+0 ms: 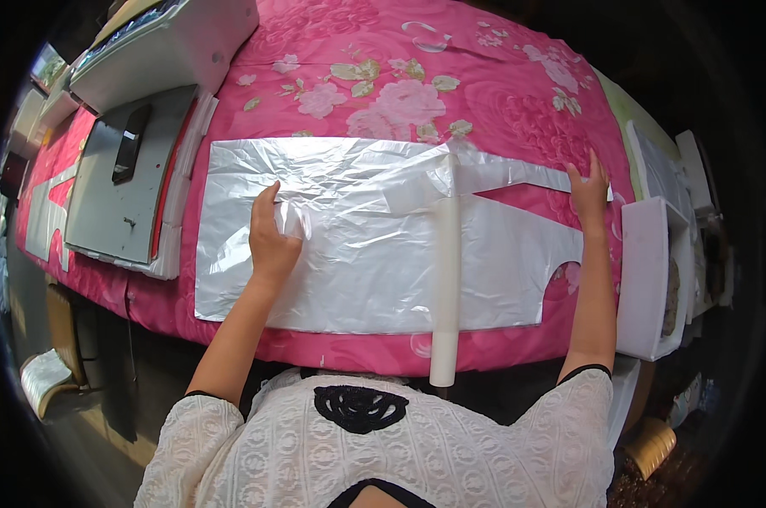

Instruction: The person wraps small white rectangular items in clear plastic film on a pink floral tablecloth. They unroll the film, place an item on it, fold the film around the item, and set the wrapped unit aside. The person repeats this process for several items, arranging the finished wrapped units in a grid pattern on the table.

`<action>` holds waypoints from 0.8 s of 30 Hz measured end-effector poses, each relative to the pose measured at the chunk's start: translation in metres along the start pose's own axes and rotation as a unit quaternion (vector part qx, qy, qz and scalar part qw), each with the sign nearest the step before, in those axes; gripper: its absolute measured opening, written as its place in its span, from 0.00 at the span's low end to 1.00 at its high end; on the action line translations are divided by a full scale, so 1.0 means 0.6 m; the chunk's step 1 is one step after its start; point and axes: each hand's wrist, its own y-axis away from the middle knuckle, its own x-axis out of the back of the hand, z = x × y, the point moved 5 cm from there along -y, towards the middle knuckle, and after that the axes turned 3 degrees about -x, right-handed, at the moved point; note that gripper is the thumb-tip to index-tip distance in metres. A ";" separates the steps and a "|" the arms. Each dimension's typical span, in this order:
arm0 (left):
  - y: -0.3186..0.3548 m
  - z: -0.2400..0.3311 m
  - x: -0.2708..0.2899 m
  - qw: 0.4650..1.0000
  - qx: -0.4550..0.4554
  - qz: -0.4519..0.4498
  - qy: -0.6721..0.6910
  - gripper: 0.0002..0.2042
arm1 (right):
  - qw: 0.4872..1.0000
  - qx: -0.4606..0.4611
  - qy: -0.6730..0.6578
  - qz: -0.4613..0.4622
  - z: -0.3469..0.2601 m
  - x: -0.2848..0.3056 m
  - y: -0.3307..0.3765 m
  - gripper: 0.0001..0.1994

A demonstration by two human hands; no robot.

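Observation:
A thin, shiny silvery-white plastic sheet lies flat and wrinkled before me, shaped like an apron with a curved cutout at its right end. My left hand rests on its left half, fingers stretched out. From the sheet's upper right a narrow strap runs to the right. Over the end of that strap lies my right hand, fingers extended and thumb apart. Between my hands a long whitish tube lies across the sheet, its near end sticking out past the table edge.
A pink flowered cloth covers the table. At left stand a grey board with a dark handle on a stack of white sheets, and a white box behind. A white foam box stands at right. Stools are below.

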 end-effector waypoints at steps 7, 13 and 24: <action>0.027 -0.080 0.134 0.870 0.311 0.280 0.260 0.25 | 0.965 0.244 -0.004 -0.095 -0.198 -0.138 0.121 0.32; 0.054 -0.102 0.226 0.861 0.287 0.330 0.257 0.19 | 0.985 0.122 -0.118 -0.039 -0.182 -0.163 0.091 0.19; -0.055 0.055 0.049 0.980 -0.173 -0.078 -0.054 0.28 | 0.651 -0.511 -0.534 0.174 0.267 -0.032 0.095 0.23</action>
